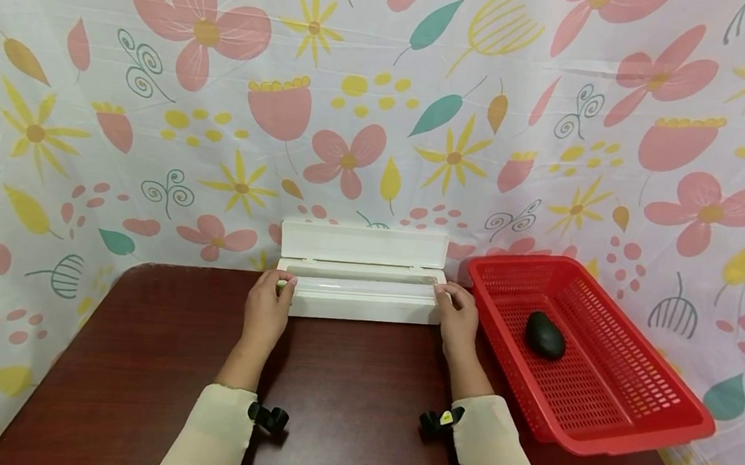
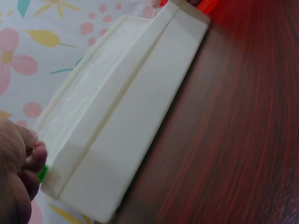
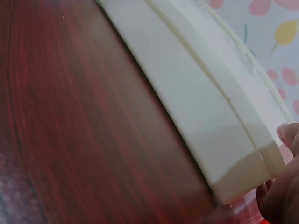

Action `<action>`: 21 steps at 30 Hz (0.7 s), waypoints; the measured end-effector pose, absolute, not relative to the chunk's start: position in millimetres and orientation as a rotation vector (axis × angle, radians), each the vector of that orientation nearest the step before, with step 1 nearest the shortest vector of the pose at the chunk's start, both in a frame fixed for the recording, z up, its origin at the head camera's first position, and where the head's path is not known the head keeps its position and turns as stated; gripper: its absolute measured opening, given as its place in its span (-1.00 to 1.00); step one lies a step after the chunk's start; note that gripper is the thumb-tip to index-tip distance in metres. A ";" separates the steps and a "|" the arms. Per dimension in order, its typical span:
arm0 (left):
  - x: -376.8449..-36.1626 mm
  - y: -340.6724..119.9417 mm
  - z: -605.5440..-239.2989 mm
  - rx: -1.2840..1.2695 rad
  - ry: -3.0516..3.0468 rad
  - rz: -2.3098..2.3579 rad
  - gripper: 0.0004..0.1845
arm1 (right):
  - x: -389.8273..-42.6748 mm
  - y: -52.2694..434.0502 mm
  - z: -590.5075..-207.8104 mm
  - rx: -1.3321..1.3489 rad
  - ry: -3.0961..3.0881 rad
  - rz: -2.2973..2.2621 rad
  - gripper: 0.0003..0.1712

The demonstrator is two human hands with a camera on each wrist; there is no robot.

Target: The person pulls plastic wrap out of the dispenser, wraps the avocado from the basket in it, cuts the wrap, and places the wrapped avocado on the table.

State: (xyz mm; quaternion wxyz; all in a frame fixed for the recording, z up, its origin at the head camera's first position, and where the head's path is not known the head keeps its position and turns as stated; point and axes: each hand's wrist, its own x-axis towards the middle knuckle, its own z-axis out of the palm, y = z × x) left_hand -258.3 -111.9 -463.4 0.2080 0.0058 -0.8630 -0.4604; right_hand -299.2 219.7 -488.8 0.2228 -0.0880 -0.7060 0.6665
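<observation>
A long white cling film dispenser (image 1: 366,309) lies on the table with its hinged lid (image 1: 363,246) tipped back. A shiny clear roll (image 1: 364,287) shows inside. My left hand (image 1: 266,308) is at the dispenser's left end, thumb and finger pinching the thin cling film (image 2: 86,88). Beside those fingers a small green piece (image 2: 43,173) peeks out. At the opposite end, my right hand (image 1: 459,319) pinches the film's other side, its thumb (image 3: 286,133) by the box corner. The film's own edge is hard to see because it is transparent.
To the right stands a red perforated plastic basket (image 1: 626,435) holding a dark green avocado-like fruit (image 1: 544,336). The dark reddish wooden table (image 1: 346,405) meets a flower-printed cloth (image 1: 352,77) behind the dispenser. Black straps (image 1: 268,418) sit on both wrists.
</observation>
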 end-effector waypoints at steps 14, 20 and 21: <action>-256.8 -113.9 -459.8 -0.025 -2.384 -1.513 -0.83 | -281.3 217.8 -481.5 -0.251 -1.870 1.907 -0.66; -257.2 -115.5 -455.3 0.079 -2.269 -1.799 -0.79 | -270.1 212.2 -470.3 -0.182 -1.837 1.895 -0.67; -257.0 -115.7 -454.1 0.091 -2.264 -1.818 -0.78 | -269.6 212.0 -469.8 -0.175 -1.835 1.894 -0.67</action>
